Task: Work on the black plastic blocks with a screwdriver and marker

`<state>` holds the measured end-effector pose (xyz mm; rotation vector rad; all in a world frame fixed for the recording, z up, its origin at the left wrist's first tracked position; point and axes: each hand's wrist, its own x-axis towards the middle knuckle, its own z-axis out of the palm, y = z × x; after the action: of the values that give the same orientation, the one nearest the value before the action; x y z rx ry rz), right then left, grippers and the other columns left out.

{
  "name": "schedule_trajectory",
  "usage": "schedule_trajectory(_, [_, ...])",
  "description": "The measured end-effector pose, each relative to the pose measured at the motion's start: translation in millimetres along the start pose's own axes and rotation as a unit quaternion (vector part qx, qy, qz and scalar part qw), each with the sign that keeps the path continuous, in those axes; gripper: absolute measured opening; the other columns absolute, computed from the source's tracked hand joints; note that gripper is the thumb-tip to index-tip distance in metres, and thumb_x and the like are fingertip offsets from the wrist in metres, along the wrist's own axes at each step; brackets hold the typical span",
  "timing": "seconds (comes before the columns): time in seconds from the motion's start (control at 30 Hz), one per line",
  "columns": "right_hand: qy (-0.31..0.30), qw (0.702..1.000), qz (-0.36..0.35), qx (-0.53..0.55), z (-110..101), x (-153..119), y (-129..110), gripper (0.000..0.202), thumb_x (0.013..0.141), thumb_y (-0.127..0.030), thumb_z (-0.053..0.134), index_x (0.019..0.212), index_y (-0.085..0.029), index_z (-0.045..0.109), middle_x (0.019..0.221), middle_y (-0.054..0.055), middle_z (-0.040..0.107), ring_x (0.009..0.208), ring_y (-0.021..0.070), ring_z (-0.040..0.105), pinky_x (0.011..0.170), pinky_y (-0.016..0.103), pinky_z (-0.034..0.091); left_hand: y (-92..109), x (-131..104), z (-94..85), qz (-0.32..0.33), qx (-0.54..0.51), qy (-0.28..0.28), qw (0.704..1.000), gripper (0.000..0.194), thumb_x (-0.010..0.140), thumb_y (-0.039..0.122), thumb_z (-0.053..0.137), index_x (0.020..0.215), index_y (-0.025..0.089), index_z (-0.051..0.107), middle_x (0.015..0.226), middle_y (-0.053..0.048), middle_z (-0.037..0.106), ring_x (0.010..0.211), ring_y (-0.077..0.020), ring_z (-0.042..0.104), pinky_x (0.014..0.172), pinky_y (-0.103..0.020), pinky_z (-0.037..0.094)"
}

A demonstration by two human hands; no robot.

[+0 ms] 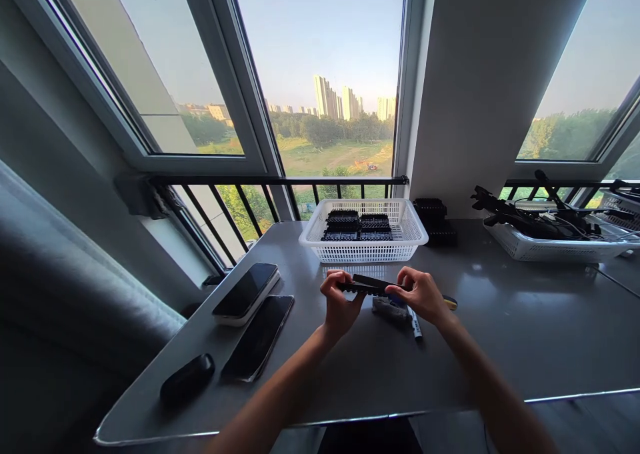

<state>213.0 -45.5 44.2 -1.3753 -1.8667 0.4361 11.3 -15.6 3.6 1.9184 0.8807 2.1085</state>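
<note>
Below frame centre, left hand [341, 304] and right hand [421, 297] each show closed grip, pinching a black part [371, 283] above tabletop [380, 381].

The held part [369, 282] is before the basket [367, 253].

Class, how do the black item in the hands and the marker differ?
The black item is dark; the marker is mostly white. The left hand and right hand hold the black item; the marker lies on the table. The black item runs side to side; the marker points toward the near edge. Both look elongated.
</note>
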Motion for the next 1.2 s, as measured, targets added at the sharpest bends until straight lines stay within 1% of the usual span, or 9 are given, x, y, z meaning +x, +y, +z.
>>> schedule_trajectory(0.1, [-0.017, 1.0, 0.008, 0.023, 3, 0, 0, 0.041, 0.077, -0.06, 0.063, 0.069, -0.021, 0.054, 0.054, -0.005, 0.05, 0.05, 0.0117, 0.046, 0.048, 0.023, 0.031, 1, -4, 1.5, 0.016, 0.01, -0.004, 1.0, 0.063, 0.06, 0.002, 0.072, 0.103, 0.026, 0.032, 0.092, 0.001, 0.046, 0.08, -0.0114, 0.051, 0.067, -0.026, 0.045])
schedule_trajectory(0.27, [-0.022, 0.999, 0.017, 0.017, 2, 1, 5, 0.04, 0.072, -0.058, 0.068, 0.07, -0.02, 0.055, 0.054, -0.005, 0.049, 0.05, 0.0117, 0.045, 0.047, 0.022, 0.029, 1, -7, 1.6, 0.056, 0.019, -0.032, 0.998, 0.064, 0.062, 0.0, 0.069, 0.106, 0.027, 0.03, 0.094, 0.001, 0.045, 0.081, -0.0112, 0.05, 0.066, -0.024, 0.045])
schedule_trajectory(0.47, [0.007, 1.0, 0.011, -0.013, 3, 0, 3, 0.039, 0.075, -0.057, 0.065, 0.07, -0.021, 0.053, 0.055, -0.004, 0.05, 0.051, 0.0119, 0.045, 0.049, 0.022, 0.03, -3, -8, 2.1, 0.038, 0.011, -0.022, 0.999, 0.064, 0.062, 0.004, 0.074, 0.104, 0.027, 0.03, 0.095, 0.0, 0.044, 0.082, -0.0115, 0.051, 0.064, -0.024, 0.046])
schedule_trajectory(0.63, [0.001, 0.999, 0.014, -0.038, 2, 0, 0, 0.038, 0.076, -0.058, 0.064, 0.071, -0.021, 0.054, 0.057, -0.004, 0.052, 0.052, 0.0124, 0.046, 0.05, 0.023, 0.031, -2, -7, 2.1, 0.068, 0.027, -0.043, 0.996, 0.066, 0.064, 0.003, 0.073, 0.109, 0.027, 0.029, 0.095, 0.0, 0.042, 0.08, -0.0103, 0.05, 0.062, -0.021, 0.046])
schedule_trajectory(0.77, [0.04, 0.999, 0.023, -0.027, 1, 1, -1, 0.037, 0.079, -0.056, 0.061, 0.07, -0.021, 0.054, 0.059, -0.003, 0.052, 0.054, 0.0127, 0.046, 0.052, 0.023, 0.032, 3, -5, 4.9, 0.077, 0.025, -0.044, 0.996, 0.065, 0.067, 0.002, 0.07, 0.111, 0.026, 0.028, 0.092, 0.001, 0.041, 0.077, -0.0096, 0.049, 0.063, -0.022, 0.045])
schedule_trajectory(0.87, [0.063, 0.998, 0.026, 0.002, 3, 1, -1, 0.036, 0.078, -0.055, 0.062, 0.07, -0.02, 0.055, 0.057, -0.004, 0.049, 0.053, 0.0122, 0.044, 0.052, 0.023, 0.032, 3, -9, 8.1, 0.076, 0.026, -0.054, 0.995, 0.064, 0.068, 0.003, 0.069, 0.112, 0.026, 0.029, 0.09, 0.002, 0.042, 0.077, -0.0098, 0.049, 0.064, -0.023, 0.046])
schedule_trajectory(0.93, [0.053, 0.998, 0.025, 0.024, 6, 0, -3, 0.037, 0.076, -0.056, 0.065, 0.069, -0.02, 0.057, 0.056, -0.004, 0.049, 0.053, 0.0118, 0.043, 0.052, 0.023, 0.031, 2, -14, 9.3, 0.086, 0.026, -0.071, 0.993, 0.063, 0.07, 0.004, 0.069, 0.113, 0.027, 0.029, 0.09, 0.002, 0.044, 0.077, -0.0099, 0.05, 0.065, -0.023, 0.046])
schedule_trajectory(1.07, [0.008, 0.998, 0.01, 0.058, 16, -3, -7, 0.039, 0.072, -0.057, 0.069, 0.067, -0.019, 0.059, 0.058, -0.003, 0.053, 0.055, 0.012, 0.045, 0.051, 0.023, 0.031, -2, -24, 8.3, 0.109, 0.02, -0.109, 0.988, 0.057, 0.075, 0.008, 0.068, 0.114, 0.028, 0.032, 0.094, 0.001, 0.047, 0.078, -0.0103, 0.054, 0.065, -0.024, 0.048])
schedule_trajectory(1.2, [0.005, 0.998, 0.018, 0.062, 19, -4, -9, 0.039, 0.07, -0.055, 0.071, 0.065, -0.018, 0.059, 0.054, -0.004, 0.048, 0.052, 0.0108, 0.041, 0.05, 0.023, 0.028, 1, -23, 5.3, 0.131, 0.035, -0.121, 0.983, 0.054, 0.077, 0.008, 0.066, 0.116, 0.027, 0.033, 0.094, 0.0, 0.048, 0.079, -0.0109, 0.055, 0.065, -0.024, 0.05])
